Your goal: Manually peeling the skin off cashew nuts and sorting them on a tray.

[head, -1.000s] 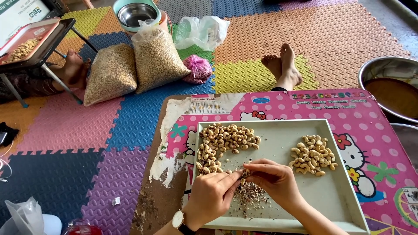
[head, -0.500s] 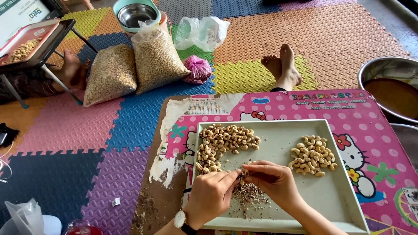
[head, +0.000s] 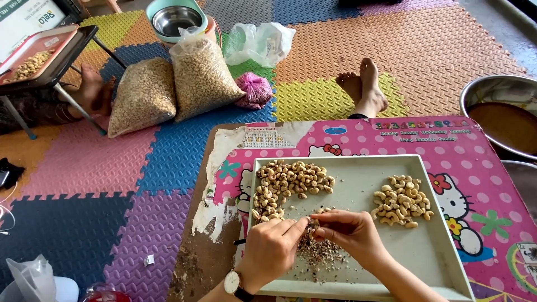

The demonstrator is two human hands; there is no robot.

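Foam mats (head: 168, 151) in many colours cover the floor, and on them stands a low pink table (head: 481, 168) with cartoon pictures; its left edge is worn down to bare wood. On the table lies a grey tray (head: 358, 193). Behind the table, two plastic bags of nuts (head: 173, 89) lean together on the mats, and a metal basin (head: 500, 114) with brown contents sits at the right.

In the tray, a pile of brownish nuts (head: 288, 184) is on the left side and a smaller pile of pale nuts (head: 401, 201) on the right, well apart. Between them, near the front, lies a heap of peeled skins (head: 321, 254).

The left hand (head: 272, 251) and the right hand (head: 349, 235) meet above this heap. The fingertips of both are pressed together, pinching one small nut (head: 313, 224).

I think the nut may slip or break if the fingers press too hard. Skins could also fall among the pale nuts, because the hands work close above the tray.
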